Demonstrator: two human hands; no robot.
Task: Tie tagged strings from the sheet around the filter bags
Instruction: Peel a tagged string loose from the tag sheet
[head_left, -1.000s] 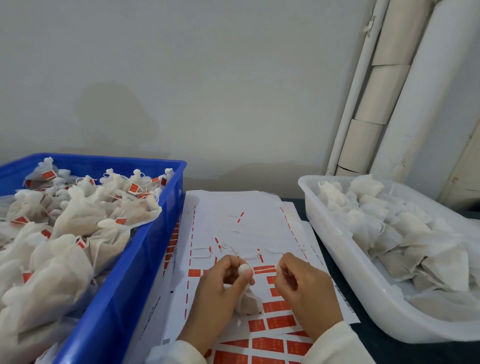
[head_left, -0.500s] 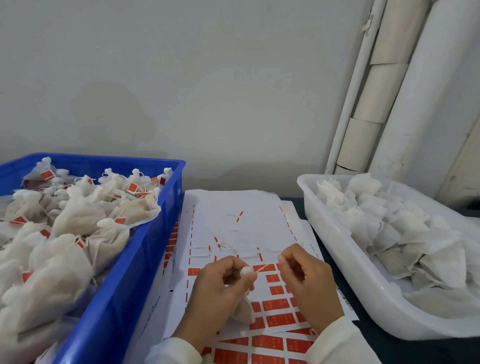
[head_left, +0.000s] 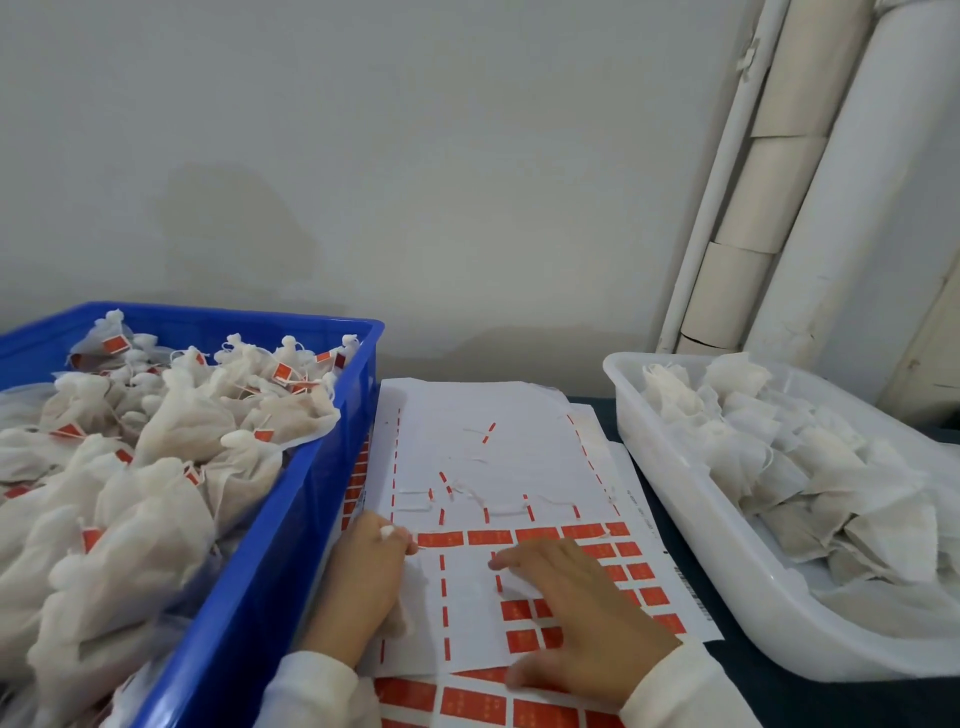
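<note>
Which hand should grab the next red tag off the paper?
Probably the right hand: it lies open on the sheet, fingertips beside the red tags. The left hand is busy gripping a filter bag.

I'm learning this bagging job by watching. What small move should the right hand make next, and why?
Probably pinch a red tag and peel its string off the sheet. The left hand already grips a gathered filter bag with no tag visible on it, while the right hand lies with fingers spread on the sheet, holding nothing.
</note>
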